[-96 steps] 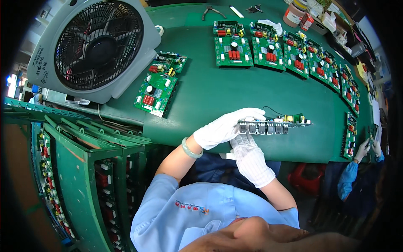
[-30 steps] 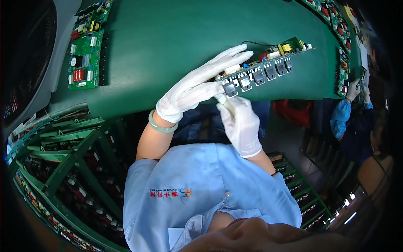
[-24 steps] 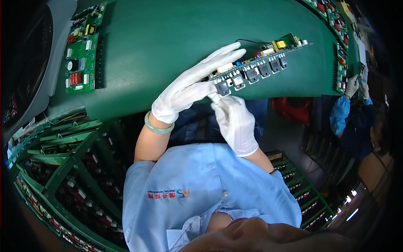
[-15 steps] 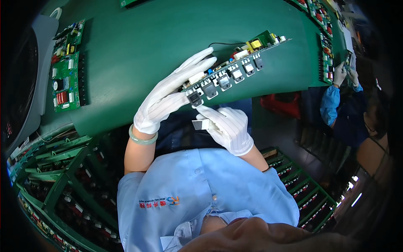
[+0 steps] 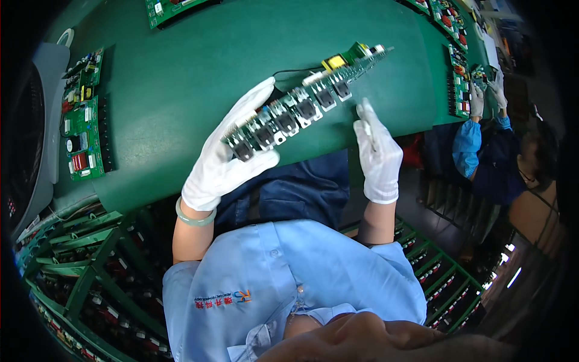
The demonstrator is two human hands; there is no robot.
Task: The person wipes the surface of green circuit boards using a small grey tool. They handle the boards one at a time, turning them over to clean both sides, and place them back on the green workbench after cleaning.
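Observation:
A green circuit board (image 5: 330, 77) is held up at a tilt above the green table, its left end gripped by my white-gloved left hand (image 5: 208, 175). Several flat black components (image 5: 306, 108) with metal legs line the edge facing me. A yellow part (image 5: 333, 62) and a dark wire stand out on the far side. My right hand (image 5: 381, 163), also gloved in white, is apart from the board, just right of its row of components. Its fingers are drawn together; whatever lies between them is too blurred to make out.
Two populated boards (image 5: 84, 142) lie at the table's left, beside a grey fan-like housing (image 5: 57, 114). More boards (image 5: 459, 84) line the right edge, where a co-worker's gloved hands (image 5: 476, 99) handle a board. Green racks (image 5: 78, 265) of boards flank me.
My right hand has moved away from the components to the right, and the pale grey-and-white piece it held no longer shows. My left hand and the board have shifted left and tilted.

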